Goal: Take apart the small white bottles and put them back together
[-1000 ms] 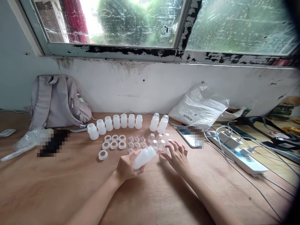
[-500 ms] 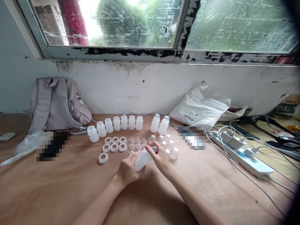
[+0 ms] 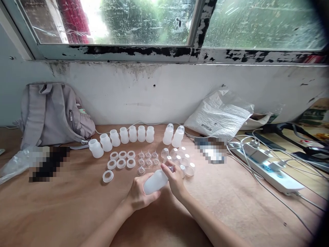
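Observation:
A frosted white baby bottle (image 3: pixel 155 181) is held tilted above the table, its top end toward the upper right. My left hand (image 3: pixel 140 192) is closed around its body. My right hand (image 3: pixel 175 180) is closed at its top end, and the fingers hide most of what is there. Just beyond my hands lie several clear teats (image 3: pixel 148 162) in rows. Clear domed caps (image 3: pixel 189 171) lie behind my right hand, partly covered by it. White collar rings (image 3: pixel 121 163) are grouped to the left, one of them (image 3: pixel 108 176) lying nearer.
Several open bottles (image 3: pixel 124 135) stand in a row at the back. Two capped bottles (image 3: pixel 168 134) stand right of them. A grey backpack (image 3: pixel 55 116) leans on the wall at left. A white plastic bag (image 3: pixel 218 115) and a power strip (image 3: pixel 272 171) with cables occupy the right.
The bottle and both hands have come slightly lower and nearer, uncovering more teats. Both hands keep their hold. The camera view has shifted a little.

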A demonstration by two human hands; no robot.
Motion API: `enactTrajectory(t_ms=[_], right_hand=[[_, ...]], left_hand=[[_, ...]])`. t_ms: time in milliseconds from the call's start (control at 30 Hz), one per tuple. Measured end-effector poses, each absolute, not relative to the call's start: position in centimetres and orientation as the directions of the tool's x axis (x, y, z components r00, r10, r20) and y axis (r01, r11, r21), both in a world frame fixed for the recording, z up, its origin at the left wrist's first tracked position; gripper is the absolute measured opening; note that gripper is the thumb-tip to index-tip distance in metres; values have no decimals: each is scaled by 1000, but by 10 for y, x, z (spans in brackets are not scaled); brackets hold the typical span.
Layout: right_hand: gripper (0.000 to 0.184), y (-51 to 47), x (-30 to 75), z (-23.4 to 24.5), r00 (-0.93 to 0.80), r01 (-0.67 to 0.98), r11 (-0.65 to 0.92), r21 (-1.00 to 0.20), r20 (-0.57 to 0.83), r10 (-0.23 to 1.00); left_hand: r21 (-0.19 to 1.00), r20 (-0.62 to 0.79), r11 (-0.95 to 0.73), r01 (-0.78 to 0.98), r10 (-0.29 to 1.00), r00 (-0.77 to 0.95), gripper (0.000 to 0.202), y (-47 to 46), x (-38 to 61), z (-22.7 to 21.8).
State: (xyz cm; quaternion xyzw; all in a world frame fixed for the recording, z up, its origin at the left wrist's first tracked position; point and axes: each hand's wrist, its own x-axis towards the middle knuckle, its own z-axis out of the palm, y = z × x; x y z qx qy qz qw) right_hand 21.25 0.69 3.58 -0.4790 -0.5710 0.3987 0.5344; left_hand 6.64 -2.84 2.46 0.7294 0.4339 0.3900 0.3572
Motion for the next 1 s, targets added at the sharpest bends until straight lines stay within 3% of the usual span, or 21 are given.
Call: enactTrajectory(t_ms=[300,400,533,633,700,800,1000], right_hand=[[31,5,211,34,24,84,204,-975,207,978],[30,2,211,36,0,69,242,-968,242,970],[24,-2,213,39,-165,-73,217,-974,226,960],[23,-1,215,41,-306,-173,161,-972,209,929],[28,2,215,42,-335,-200,168,-965,228,914],[27,9,217,42,-314,-165,170,-971,216,925],[18,15,220,41,-268,-218,146,-965,203,942]], left_hand=[[971,113,-175,165,937,330,38,-29,64,27],[998,-41,54,-18,904,426,40,-28,63,24],[818,-182,492,-298,713,677,53,-25,59,14],[644,-180,679,-354,583,792,61,-21,54,8],[577,-147,718,-388,559,816,63,-17,49,5],[546,-80,675,-496,631,771,62,-13,41,5],[657,-151,616,-435,672,725,57,-11,36,7]])
